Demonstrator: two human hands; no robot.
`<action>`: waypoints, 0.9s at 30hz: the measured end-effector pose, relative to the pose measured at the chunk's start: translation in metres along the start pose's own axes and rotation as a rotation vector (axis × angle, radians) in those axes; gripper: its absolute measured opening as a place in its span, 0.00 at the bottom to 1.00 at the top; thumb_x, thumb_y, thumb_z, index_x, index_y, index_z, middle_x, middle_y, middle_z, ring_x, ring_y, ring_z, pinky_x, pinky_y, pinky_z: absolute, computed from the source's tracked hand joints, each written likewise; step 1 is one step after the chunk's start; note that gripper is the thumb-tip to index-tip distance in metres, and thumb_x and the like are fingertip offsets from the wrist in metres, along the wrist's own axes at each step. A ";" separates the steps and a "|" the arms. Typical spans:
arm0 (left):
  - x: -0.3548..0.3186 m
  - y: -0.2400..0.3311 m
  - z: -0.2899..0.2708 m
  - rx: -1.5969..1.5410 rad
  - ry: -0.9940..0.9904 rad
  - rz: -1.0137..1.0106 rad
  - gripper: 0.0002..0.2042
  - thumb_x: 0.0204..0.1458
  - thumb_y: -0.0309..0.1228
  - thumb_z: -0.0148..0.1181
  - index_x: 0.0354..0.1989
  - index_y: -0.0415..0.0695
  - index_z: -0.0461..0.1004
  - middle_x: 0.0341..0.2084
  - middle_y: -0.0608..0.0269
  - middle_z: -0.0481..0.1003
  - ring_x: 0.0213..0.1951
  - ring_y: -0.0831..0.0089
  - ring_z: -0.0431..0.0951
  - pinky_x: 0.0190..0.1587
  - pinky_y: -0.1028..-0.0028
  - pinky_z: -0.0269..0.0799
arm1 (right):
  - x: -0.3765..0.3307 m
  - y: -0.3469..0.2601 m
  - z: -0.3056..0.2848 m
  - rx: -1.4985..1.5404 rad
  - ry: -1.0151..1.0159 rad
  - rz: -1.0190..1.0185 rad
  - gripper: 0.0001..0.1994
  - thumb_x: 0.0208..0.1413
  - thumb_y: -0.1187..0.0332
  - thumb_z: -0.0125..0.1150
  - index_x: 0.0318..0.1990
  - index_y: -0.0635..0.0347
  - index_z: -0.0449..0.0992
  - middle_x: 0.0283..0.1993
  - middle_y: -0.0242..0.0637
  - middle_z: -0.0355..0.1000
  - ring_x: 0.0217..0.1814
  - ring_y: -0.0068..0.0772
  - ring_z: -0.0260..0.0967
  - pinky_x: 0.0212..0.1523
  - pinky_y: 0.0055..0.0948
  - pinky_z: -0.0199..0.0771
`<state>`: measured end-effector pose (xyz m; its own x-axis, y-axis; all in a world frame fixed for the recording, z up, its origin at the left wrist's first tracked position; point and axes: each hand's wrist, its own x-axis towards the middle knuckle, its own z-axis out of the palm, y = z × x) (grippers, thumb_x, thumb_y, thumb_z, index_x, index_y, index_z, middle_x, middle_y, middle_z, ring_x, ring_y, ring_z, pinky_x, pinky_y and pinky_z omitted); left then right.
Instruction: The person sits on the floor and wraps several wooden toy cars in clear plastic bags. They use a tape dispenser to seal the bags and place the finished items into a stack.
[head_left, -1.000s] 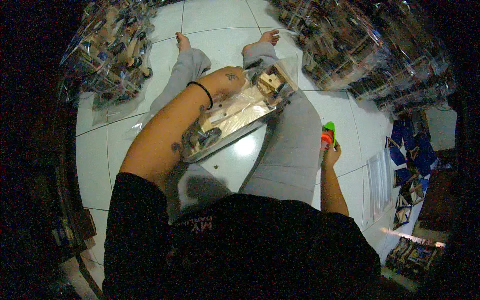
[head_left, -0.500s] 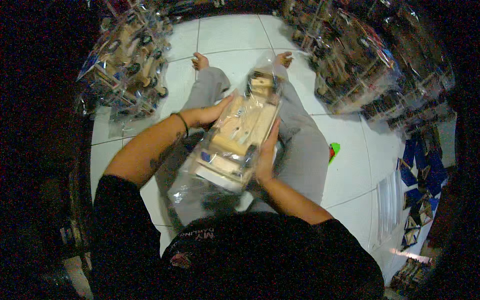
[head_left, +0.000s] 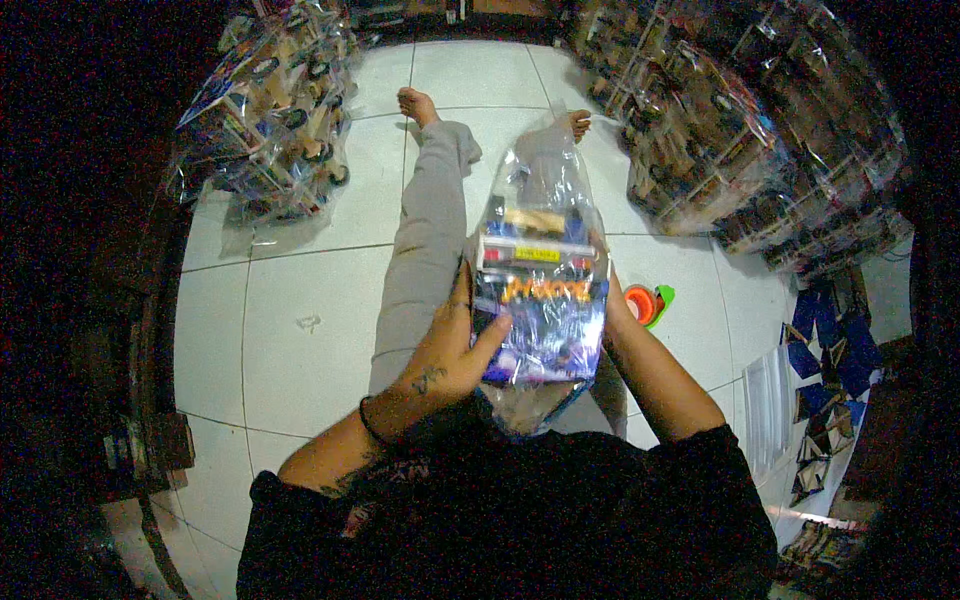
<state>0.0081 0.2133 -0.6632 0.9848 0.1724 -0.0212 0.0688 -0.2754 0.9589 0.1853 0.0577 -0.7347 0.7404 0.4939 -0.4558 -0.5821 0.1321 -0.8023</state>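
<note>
1. A toy of pale wood with dark blue parts, sealed in clear, shiny plastic wrap (head_left: 545,335), is held up in front of the person's torso, above the lap; its colourful printed panel in blue, purple and orange faces the person.
2. The left hand (head_left: 450,350) grasps this wrapped toy at its left side, the thumb lying across the printed panel and the other fingers passing behind the edge.
3. The right hand (head_left: 612,305) lies against the toy's right side; its fingers are mostly hidden there, so I cannot tell how tightly they close.
4. Just beside the right forearm, a bright orange tape roll with a green holder (head_left: 645,304) rests on the white tiled floor (head_left: 310,385).
5. A heap of plastic-wrapped wooden toys (head_left: 275,130) stands at the far left, and a larger, darker mass of wrapped goods (head_left: 715,150) at the far right.
6. Nearer on the right lie a stack of clear plastic sheets (head_left: 766,410) and, next to it, scattered dark blue and wooden pieces (head_left: 825,350).
</note>
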 end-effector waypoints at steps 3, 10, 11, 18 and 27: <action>-0.013 -0.007 0.005 0.058 0.008 0.021 0.39 0.55 0.38 0.51 0.64 0.28 0.35 0.61 0.32 0.47 0.64 0.46 0.50 0.65 0.64 0.45 | -0.018 -0.007 -0.013 -0.311 -0.086 -0.268 0.41 0.55 0.34 0.31 0.64 0.61 0.51 0.64 0.47 0.54 0.64 0.43 0.54 0.62 0.42 0.54; -0.033 -0.033 0.007 0.108 -0.065 -0.092 0.41 0.55 0.40 0.51 0.64 0.26 0.32 0.63 0.32 0.43 0.64 0.44 0.46 0.65 0.61 0.42 | -0.035 -0.083 0.009 -0.650 -0.215 -0.833 0.59 0.33 0.20 0.43 0.69 0.53 0.42 0.71 0.44 0.43 0.73 0.44 0.39 0.66 0.47 0.39; -0.032 -0.037 0.008 0.078 -0.065 -0.080 0.42 0.55 0.41 0.52 0.63 0.26 0.32 0.62 0.32 0.43 0.64 0.43 0.47 0.65 0.60 0.42 | -0.034 -0.092 0.016 -0.700 -0.232 -0.840 0.60 0.32 0.20 0.45 0.69 0.54 0.42 0.71 0.44 0.43 0.72 0.44 0.40 0.67 0.47 0.39; -0.039 -0.051 0.005 0.053 -0.175 -0.189 0.43 0.53 0.40 0.54 0.64 0.28 0.32 0.61 0.32 0.46 0.62 0.43 0.51 0.64 0.59 0.47 | -0.032 -0.130 0.049 -0.742 -0.582 -0.898 0.61 0.27 0.42 0.72 0.67 0.63 0.44 0.69 0.47 0.47 0.71 0.43 0.43 0.68 0.38 0.40; -0.050 -0.060 0.001 0.072 -0.189 -0.161 0.45 0.52 0.40 0.57 0.64 0.29 0.31 0.62 0.33 0.45 0.62 0.44 0.52 0.62 0.59 0.52 | -0.022 -0.122 0.056 -1.001 -0.714 -0.837 0.57 0.26 0.44 0.74 0.64 0.65 0.51 0.63 0.48 0.57 0.66 0.41 0.53 0.65 0.36 0.48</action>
<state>-0.0450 0.2201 -0.7203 0.9721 0.0413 -0.2310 0.2316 -0.3260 0.9165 0.2208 0.0788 -0.6054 0.2455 0.9207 0.3035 0.6053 0.0990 -0.7898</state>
